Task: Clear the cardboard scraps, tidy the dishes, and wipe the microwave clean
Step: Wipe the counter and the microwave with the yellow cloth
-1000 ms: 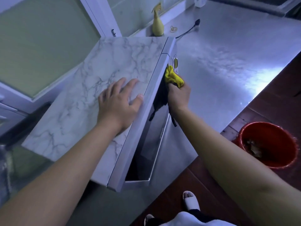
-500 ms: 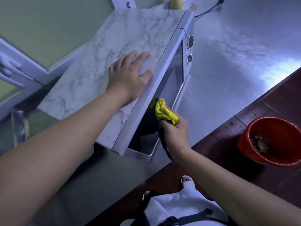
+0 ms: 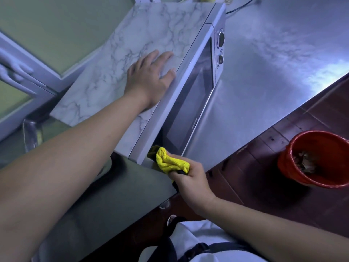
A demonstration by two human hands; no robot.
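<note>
A microwave [image 3: 190, 103] with a marble-patterned top stands on the steel counter, its dark glass door facing right and two knobs at the far end. My left hand [image 3: 149, 78] lies flat on its top near the front edge, fingers spread. My right hand [image 3: 188, 178] is closed around a yellow cloth [image 3: 170, 161], which presses against the near lower corner of the door.
The steel counter [image 3: 273, 63] stretches to the right of the microwave. A red bucket [image 3: 313, 159] holding scraps sits on the dark red floor at right. A black cable [image 3: 241, 6] lies at the far end of the counter. White-framed window panels [image 3: 37, 72] are on the left.
My right hand has dragged the yellow cloth down the door front, from the knob end to the near lower corner. My left hand has stayed flat on the top.
</note>
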